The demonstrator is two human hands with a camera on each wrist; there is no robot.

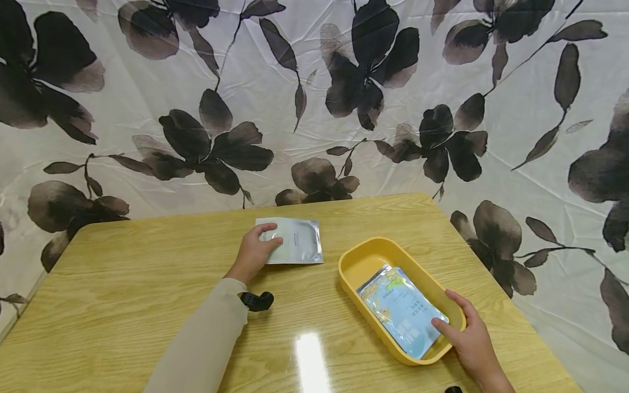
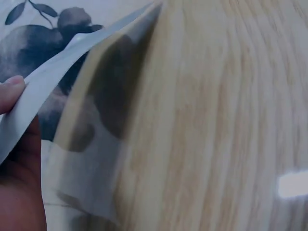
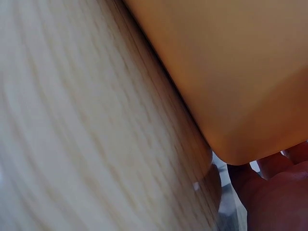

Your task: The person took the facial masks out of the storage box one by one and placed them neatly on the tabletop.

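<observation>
My left hand [image 1: 253,252] pinches a pale, silver-edged flat sachet [image 1: 301,241] by its left side, near the table's back edge. In the left wrist view the sachet [image 2: 53,79] appears nearly edge-on, tilted over the wood, with the thumb on one face and fingers behind. At the right, my right hand [image 1: 473,337] grips the near right corner of a yellow plastic bin [image 1: 363,266], thumb over the rim and fingers outside. Inside the bin lies a light blue printed sachet [image 1: 400,307], with a silver edge showing under it. The right wrist view has the bin's outer wall [image 3: 226,72] and curled fingers at its end.
A wood-grain table [image 1: 147,295] carries everything, its back edge close behind the pale sachet. Behind and to the right hangs a white cloth [image 1: 304,147] with dark flowers. A black band [image 1: 256,301] circles the left wrist.
</observation>
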